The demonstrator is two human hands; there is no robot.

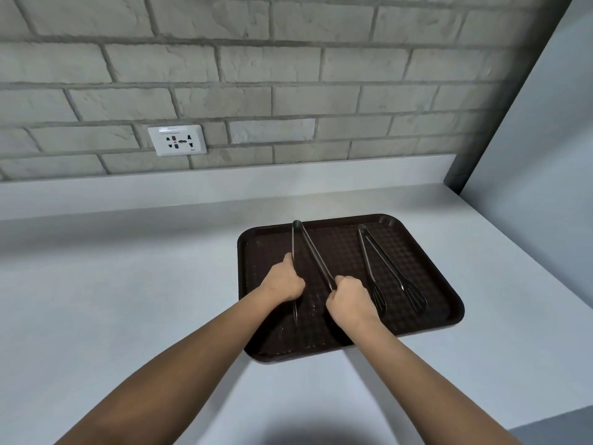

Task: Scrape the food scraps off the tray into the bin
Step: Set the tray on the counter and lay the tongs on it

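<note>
A dark brown textured tray lies on the white counter, with small pale crumbs scattered over its left half. Two pairs of dark metal tongs lie on it. My left hand grips the left arm and my right hand grips the right arm of the left tongs, whose hinge points to the wall. The right tongs lie untouched, their slotted tips towards me. No bin is in view.
The white counter runs to a grey brick wall with a white socket plate. A pale side wall closes the right. The counter's right front edge drops to a grey floor.
</note>
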